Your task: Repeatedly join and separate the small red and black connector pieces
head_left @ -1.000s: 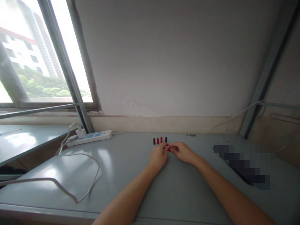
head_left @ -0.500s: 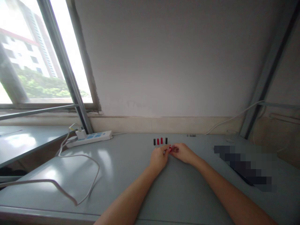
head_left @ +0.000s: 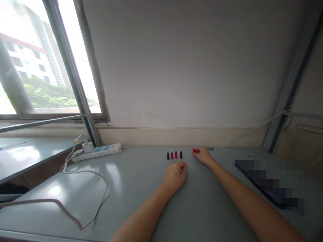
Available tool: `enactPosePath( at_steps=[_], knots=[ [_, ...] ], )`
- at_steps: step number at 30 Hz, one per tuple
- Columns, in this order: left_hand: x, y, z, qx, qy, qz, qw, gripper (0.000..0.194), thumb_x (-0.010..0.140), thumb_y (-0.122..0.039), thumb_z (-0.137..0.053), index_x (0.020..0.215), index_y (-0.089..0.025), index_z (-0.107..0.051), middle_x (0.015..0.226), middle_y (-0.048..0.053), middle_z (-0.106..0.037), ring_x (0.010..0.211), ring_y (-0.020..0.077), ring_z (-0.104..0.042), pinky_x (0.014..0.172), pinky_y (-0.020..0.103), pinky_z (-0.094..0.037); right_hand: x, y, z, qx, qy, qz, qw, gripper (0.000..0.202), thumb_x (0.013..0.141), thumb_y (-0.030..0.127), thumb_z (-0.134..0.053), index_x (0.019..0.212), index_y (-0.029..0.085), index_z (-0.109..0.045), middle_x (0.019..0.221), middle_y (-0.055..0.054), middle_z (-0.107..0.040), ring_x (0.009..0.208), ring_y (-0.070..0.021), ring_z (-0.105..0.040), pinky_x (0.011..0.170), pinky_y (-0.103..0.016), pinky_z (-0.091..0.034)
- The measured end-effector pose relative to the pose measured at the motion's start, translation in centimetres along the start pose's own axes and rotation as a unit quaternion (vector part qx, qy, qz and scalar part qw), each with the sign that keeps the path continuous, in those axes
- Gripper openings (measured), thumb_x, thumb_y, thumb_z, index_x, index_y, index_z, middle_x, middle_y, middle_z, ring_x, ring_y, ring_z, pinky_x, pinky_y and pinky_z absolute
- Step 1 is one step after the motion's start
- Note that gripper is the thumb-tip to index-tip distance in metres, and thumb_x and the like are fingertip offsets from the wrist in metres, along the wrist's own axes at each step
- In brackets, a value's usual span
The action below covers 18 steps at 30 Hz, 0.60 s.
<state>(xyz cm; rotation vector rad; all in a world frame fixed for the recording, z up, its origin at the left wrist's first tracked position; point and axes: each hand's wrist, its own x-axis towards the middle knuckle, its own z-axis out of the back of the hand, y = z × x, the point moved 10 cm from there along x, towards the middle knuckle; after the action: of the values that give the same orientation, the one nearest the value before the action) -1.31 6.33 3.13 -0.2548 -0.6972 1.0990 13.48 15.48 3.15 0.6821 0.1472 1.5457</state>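
My right hand (head_left: 204, 156) pinches a small red cylinder (head_left: 194, 151) between thumb and fingertips, at or just above the far part of the grey table. To its left, my left hand (head_left: 175, 175) rests low over the table with its fingers curled together; anything inside them is too small or hidden to make out. Beyond the left hand, a row of small cylinders stands upright: a black cylinder (head_left: 168, 156) at the left end, two red ones (head_left: 174, 155) in the middle and another black cylinder (head_left: 181, 155) at the right end.
Tiny dark pieces (head_left: 210, 149) lie behind my right hand near the wall. A dark flat device (head_left: 262, 186), partly pixelated, lies at the right. On the left are a white power strip (head_left: 101, 151) and a looping cable (head_left: 107, 185). A clear round object (head_left: 253, 154) stands far right.
My hands have come apart. The right hand moved right and away from me with the red cylinder, while the left stayed near the row. The camera view shifted slightly.
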Motion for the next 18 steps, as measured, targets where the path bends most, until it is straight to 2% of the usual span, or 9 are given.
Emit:
enactPosePath(
  at_steps=[9,18],
  knots=[
    [-0.3,-0.5,-0.3,0.019,0.024,-0.002,1.0,0.027,0.08,-0.023,-0.038,0.084,-0.017,-0.064,0.074,0.004,-0.065,0.064,0.0144,-0.056,0.06,0.023,-0.037,1.3,-0.8,-1.4,-0.015,0.009,-0.017,1.0,0.011,0.071,0.019,-0.056,0.075,0.012,-0.063,0.074,-0.007,-0.065,0.067,-0.0136,-0.057,0.059,-0.022,-0.038],
    [-0.2,-0.7,-0.3,0.022,0.02,-0.014,0.999,0.027,0.08,-0.023,-0.038,0.083,-0.018,-0.064,0.073,0.004,-0.065,0.064,0.0148,-0.056,0.06,0.024,-0.037,1.8,-1.2,-1.7,-0.032,0.034,-0.014,0.999,0.009,0.07,0.017,-0.057,0.074,0.012,-0.063,0.075,-0.008,-0.064,0.066,-0.0128,-0.055,0.059,-0.021,-0.037]
  ],
)
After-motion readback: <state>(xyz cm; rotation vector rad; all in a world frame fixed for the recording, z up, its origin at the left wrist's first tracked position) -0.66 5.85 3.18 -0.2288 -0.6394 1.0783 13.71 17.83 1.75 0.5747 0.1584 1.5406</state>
